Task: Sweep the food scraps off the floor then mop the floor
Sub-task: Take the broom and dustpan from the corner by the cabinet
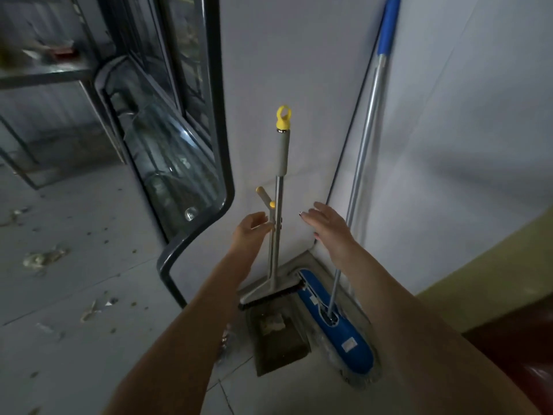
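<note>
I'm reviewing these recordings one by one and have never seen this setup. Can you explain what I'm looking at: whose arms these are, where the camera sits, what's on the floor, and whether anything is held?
There is no machine: a person wears one wide-angle camera on the head, looking down at their bare arms. In the corner stands a metal broom with a grey grip and yellow ring cap, its bristles over a dark dustpan. Beside it a mop with a flat blue head leans on the white wall. Pale food scraps lie on the grey floor at left. The left hand is cupped beside the broom's pole, not yet closed round it; the right hand is open, its fingers straight. Nothing is held.
</note>
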Action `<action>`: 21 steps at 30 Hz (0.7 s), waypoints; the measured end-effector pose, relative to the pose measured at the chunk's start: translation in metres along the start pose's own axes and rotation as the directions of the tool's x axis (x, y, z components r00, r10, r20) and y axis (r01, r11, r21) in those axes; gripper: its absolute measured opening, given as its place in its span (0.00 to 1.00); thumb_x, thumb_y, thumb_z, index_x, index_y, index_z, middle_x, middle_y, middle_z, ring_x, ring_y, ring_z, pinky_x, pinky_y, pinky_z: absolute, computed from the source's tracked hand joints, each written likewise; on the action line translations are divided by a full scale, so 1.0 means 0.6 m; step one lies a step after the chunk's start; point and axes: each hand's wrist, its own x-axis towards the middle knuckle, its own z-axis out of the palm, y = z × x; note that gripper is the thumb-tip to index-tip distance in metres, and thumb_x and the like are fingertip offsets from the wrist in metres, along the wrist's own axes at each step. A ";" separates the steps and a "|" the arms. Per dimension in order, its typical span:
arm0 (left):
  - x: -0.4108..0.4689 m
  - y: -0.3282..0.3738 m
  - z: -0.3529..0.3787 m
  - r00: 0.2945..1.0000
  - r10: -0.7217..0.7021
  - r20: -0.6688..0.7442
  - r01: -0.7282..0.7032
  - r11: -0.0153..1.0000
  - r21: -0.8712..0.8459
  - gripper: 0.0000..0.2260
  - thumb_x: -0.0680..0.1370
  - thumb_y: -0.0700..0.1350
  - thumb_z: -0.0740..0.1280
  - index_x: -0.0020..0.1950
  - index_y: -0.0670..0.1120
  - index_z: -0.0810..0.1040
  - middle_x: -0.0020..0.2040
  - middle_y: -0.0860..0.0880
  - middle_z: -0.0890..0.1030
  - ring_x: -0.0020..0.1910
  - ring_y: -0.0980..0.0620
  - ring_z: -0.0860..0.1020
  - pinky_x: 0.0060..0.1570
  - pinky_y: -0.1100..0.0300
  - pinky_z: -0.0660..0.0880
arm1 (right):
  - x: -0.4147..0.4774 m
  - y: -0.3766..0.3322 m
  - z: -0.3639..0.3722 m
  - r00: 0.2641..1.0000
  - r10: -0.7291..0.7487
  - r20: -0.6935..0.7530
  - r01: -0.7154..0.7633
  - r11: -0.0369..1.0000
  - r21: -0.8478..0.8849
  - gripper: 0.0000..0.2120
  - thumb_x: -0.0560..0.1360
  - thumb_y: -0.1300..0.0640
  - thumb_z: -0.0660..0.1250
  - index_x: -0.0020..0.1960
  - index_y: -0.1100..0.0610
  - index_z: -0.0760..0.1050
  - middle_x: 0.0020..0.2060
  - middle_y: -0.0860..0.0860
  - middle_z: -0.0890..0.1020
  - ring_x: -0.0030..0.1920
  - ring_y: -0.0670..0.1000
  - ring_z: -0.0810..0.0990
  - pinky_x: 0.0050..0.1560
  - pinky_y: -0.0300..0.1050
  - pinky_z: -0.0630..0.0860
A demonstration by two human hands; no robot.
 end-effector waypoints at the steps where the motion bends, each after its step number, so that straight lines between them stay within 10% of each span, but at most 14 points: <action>1: 0.019 0.001 0.002 1.000 -0.003 -0.005 0.003 1.000 0.020 0.16 0.78 0.42 0.65 0.65 0.44 0.73 0.59 0.47 0.76 0.59 0.50 0.73 0.65 0.52 0.69 | 0.023 -0.005 0.003 1.000 -0.003 0.019 0.003 1.000 -0.019 0.32 0.73 0.48 0.69 0.74 0.51 0.61 0.70 0.49 0.69 0.66 0.48 0.69 0.69 0.49 0.65; 11: 0.205 -0.007 0.013 0.993 0.079 0.083 -0.090 0.986 0.142 0.09 0.79 0.47 0.64 0.58 0.49 0.75 0.57 0.48 0.77 0.57 0.52 0.74 0.57 0.61 0.67 | 0.200 -0.049 0.055 0.986 -0.152 0.067 0.157 0.984 -0.078 0.35 0.73 0.48 0.70 0.74 0.54 0.59 0.71 0.51 0.68 0.70 0.48 0.68 0.65 0.42 0.67; 21: 0.312 -0.056 0.009 0.965 0.082 0.249 -0.193 0.866 0.461 0.19 0.79 0.44 0.63 0.70 0.47 0.70 0.70 0.50 0.71 0.69 0.50 0.69 0.69 0.57 0.62 | 0.263 -0.067 0.089 0.928 -0.371 0.018 0.371 0.922 -0.114 0.06 0.75 0.48 0.68 0.42 0.46 0.72 0.31 0.35 0.79 0.31 0.32 0.76 0.30 0.22 0.68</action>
